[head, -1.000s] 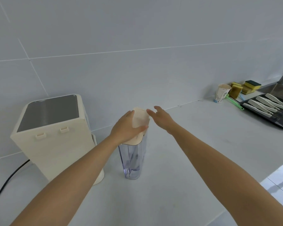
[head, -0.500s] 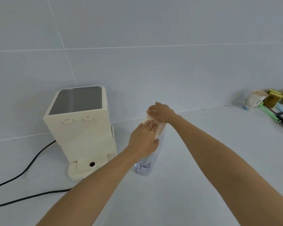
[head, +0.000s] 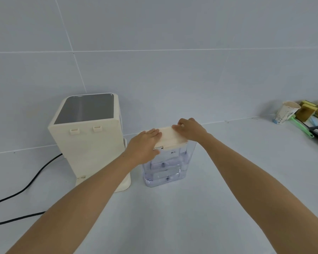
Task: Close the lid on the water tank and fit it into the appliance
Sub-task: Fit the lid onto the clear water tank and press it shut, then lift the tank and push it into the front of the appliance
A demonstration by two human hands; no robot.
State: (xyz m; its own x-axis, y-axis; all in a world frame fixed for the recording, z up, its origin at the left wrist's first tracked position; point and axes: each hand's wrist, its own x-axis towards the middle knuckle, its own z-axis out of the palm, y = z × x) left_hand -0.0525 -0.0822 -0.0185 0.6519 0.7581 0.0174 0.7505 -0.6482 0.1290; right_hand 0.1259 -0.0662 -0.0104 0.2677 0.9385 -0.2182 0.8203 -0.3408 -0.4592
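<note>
Fingers (head: 154, 133) on both lid (head: 170, 137) ends, tank (head: 165, 167) just beside appliance (head: 88, 149)

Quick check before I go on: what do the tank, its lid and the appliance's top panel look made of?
Tank: clear glossy plastic, apparently; its inside shows through. Lid: opaque cream plastic, matte. Top panel: grey with streaky sheen, maybe brushed metal or coated plastic.

Kitchen: tiled wall (head: 173, 33), pale counter (head: 163, 217), plugged-in appliance (head: 88, 143), scouring sponges (head: 306, 111), paper cup (head: 285, 114).
</note>
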